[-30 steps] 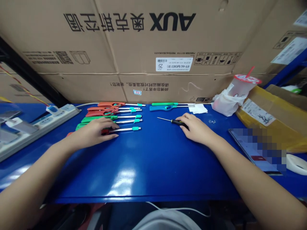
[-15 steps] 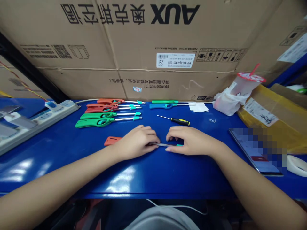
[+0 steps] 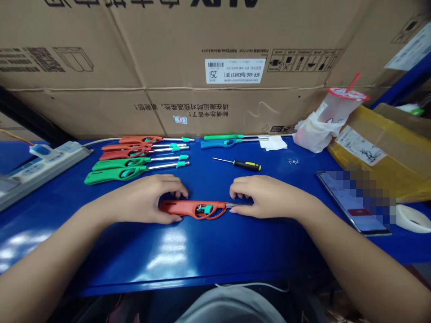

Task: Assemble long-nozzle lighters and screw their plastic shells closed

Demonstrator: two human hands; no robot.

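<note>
Before a cardboard box point(image 3: 175, 49), blue surface point(image 3: 208, 255), left hand point(image 3: 144, 197) and right hand point(image 3: 269, 195) with fingers curled, whether gripping unclear, orange lighter point(image 3: 187, 207) between them, handle point(image 3: 175, 207) at the left, metal tube point(image 3: 230, 205) at the right, screwdriver point(image 3: 247, 166) beyond.

head view | worn on the head | facing forward, tilted down | near, across blue table point(image 3: 215, 251) to cardboard point(image 3: 161, 67) behind
</note>
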